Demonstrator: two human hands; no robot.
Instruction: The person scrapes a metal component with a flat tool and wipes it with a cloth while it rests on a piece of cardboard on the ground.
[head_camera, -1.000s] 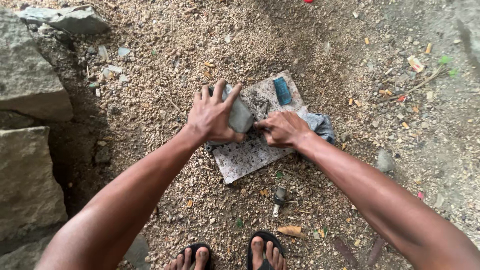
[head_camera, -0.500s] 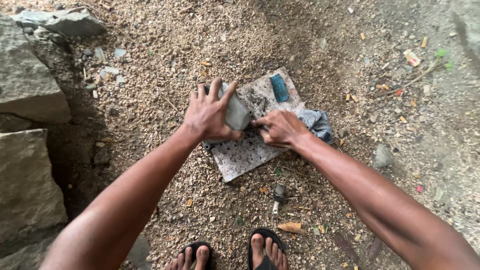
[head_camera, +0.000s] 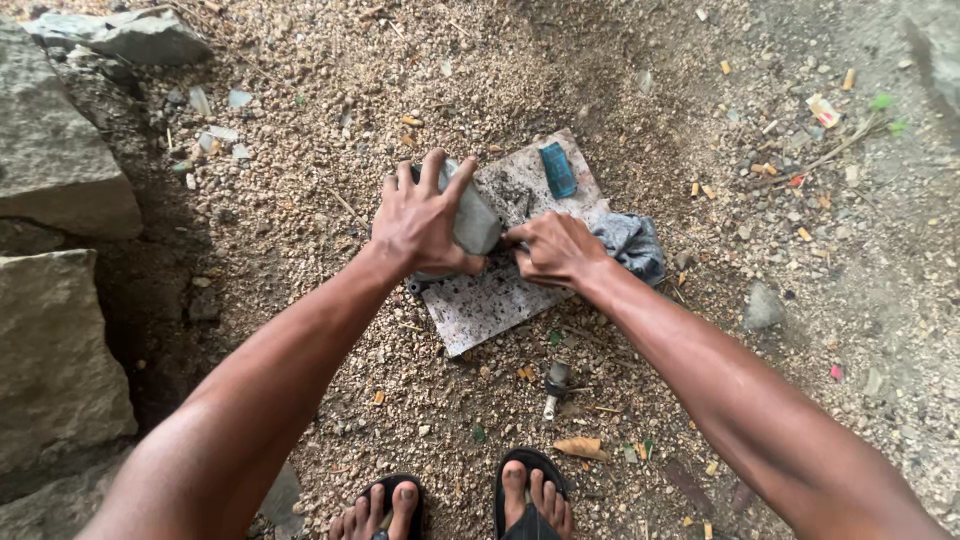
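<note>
- My left hand (head_camera: 425, 225) clamps the grey block (head_camera: 473, 218) on the speckled slab (head_camera: 480, 300).
- My right hand (head_camera: 555, 250), fingers curled, presses beside it.
- Working step, I judge; next needs steady downward pressure.

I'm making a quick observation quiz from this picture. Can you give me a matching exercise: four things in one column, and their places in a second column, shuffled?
Things:
1. grey block
2. blue bar
3. grey cloth
4. small metal piece

Places:
A. on the gravel, just ahead of the sandalled feet
B. under the left hand, on the speckled slab
C. at the slab's far end, untouched
D. bunched beside the right hand

Pairs: 1-B, 2-C, 3-D, 4-A
</note>
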